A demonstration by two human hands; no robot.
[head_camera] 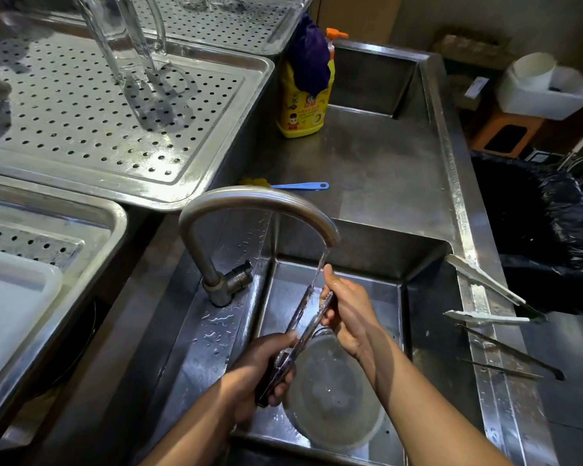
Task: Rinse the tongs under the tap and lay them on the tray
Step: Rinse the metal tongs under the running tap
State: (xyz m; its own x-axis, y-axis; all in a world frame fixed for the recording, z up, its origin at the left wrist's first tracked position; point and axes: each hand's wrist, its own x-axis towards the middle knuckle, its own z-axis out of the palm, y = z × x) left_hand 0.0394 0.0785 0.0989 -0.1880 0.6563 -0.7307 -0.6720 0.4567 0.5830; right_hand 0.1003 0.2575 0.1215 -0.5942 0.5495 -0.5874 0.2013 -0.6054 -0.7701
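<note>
The left hand [260,368] is wrapping its curled fingers round the dark handle end of one pair of long serrated steel tongs [298,326], and the right hand [347,311] is pinching one of the tongs' arms near the tip, thumb pointing up. Both hands are therefore clamping the same tool, which is slanting from the left fist up towards the right fingers. The two arms of the tongs are standing slightly apart. Both forearms are reaching in from below, the right one crossing above the left.

Just above the right-hand pinch, one curved steel tap [249,196] is pouring a thin stream of water [318,267] onto the tips. The grip is hovering inside the steel sink [367,247], directly over one round clear bowl [330,391] that is lying in the basin.

To the right of the grip, two more tools are resting on the sink's rim: one pair of white-armed tongs [488,319] and one pair of thin steel tweezers [512,352].

Up and left of the grip, three perforated trays are showing: a large perforated steel tray [81,129], a second behind it [223,25] and a third at the left edge [24,243]. Beyond the tap are sitting one yellow detergent bottle [303,105] and one blue-handled brush [300,186].
</note>
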